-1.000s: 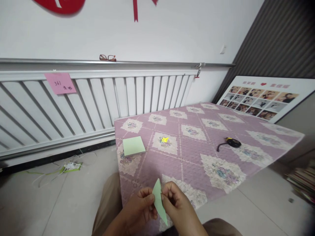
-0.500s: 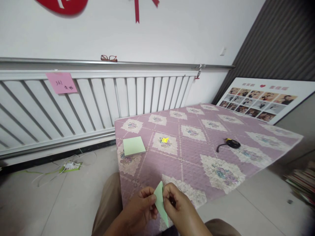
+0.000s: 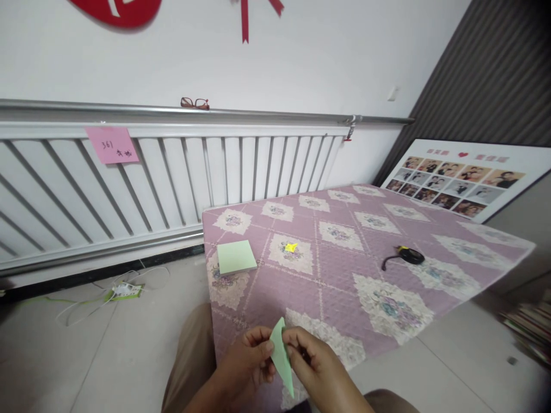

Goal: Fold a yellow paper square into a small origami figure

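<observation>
A folded piece of light green paper (image 3: 280,357) is held upright between both hands near the table's front edge. My left hand (image 3: 252,358) pinches its left side, thumb over the face. On the right side, my right hand (image 3: 307,358) has its thumb and fingertips closed on the paper's upper edge. Farther back lies a small folded yellow paper piece (image 3: 291,248) on the patterned cloth. A square pad of light green paper (image 3: 236,257) rests near the table's left edge.
The table has a purple floral cloth (image 3: 331,275). A black tape measure (image 3: 411,255) lies to the right. Behind are a white radiator (image 3: 241,166) and a leaning photo board (image 3: 465,178). A power strip (image 3: 124,291) is on the left floor.
My right hand's fingers have shifted along the green paper and are less tightly curled. The paper bends a little more. The whole view has moved slightly.
</observation>
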`<action>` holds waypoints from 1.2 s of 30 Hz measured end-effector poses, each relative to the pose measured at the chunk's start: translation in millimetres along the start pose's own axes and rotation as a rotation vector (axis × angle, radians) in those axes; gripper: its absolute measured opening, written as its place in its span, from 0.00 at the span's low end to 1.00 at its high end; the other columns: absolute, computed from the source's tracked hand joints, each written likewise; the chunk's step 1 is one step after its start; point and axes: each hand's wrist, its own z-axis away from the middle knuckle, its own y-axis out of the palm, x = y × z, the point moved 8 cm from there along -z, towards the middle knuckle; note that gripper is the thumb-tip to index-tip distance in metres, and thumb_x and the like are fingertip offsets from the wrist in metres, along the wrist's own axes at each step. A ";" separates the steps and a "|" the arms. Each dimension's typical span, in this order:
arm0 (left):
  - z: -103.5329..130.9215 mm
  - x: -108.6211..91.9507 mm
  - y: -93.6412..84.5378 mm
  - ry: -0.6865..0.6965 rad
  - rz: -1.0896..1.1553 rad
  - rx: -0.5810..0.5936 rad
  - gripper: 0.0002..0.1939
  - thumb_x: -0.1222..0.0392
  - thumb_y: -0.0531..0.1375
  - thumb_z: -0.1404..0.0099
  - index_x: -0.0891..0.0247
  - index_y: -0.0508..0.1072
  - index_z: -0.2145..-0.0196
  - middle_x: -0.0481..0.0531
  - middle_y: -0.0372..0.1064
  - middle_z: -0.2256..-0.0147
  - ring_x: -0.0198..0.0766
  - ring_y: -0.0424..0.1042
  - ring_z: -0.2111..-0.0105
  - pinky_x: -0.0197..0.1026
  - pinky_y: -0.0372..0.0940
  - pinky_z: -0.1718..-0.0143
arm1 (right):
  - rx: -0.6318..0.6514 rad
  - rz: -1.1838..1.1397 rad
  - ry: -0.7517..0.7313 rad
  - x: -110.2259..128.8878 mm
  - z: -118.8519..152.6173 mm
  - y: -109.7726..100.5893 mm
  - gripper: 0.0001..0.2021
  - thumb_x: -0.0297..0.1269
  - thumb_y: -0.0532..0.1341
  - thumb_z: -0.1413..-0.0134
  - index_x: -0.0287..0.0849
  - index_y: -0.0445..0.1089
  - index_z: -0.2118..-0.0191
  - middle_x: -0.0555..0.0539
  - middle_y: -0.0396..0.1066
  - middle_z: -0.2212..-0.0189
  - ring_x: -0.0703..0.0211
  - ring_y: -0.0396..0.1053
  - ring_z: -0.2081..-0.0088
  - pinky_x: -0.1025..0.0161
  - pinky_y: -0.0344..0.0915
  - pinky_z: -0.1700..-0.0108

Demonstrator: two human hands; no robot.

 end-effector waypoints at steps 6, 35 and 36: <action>6.6 -3.7 8.3 -0.065 0.146 0.029 0.15 0.58 0.70 0.49 0.64 0.73 0.64 0.52 0.73 0.69 0.34 0.71 0.72 0.33 0.61 0.71 | 0.114 0.285 -0.139 21.6 0.6 -0.6 0.12 0.24 0.56 0.49 0.47 0.71 0.65 0.50 0.72 0.65 0.59 0.68 0.64 0.65 0.62 0.60; 33.5 -82.0 75.3 0.316 -1.071 0.473 0.16 0.72 0.59 0.45 0.57 0.74 0.61 0.54 0.65 0.51 0.43 0.66 0.53 0.40 0.60 0.57 | 0.223 0.289 -0.118 27.6 17.1 -8.0 0.04 0.34 0.61 0.45 0.47 0.69 0.70 0.53 0.71 0.72 0.62 0.68 0.69 0.68 0.59 0.66; 34.1 -82.5 76.5 0.296 -1.061 0.502 0.13 0.70 0.60 0.45 0.58 0.75 0.62 0.54 0.65 0.51 0.44 0.66 0.53 0.40 0.60 0.57 | 0.231 0.252 -0.088 27.5 17.7 -8.7 0.04 0.35 0.61 0.45 0.46 0.69 0.71 0.53 0.70 0.73 0.62 0.67 0.70 0.68 0.59 0.66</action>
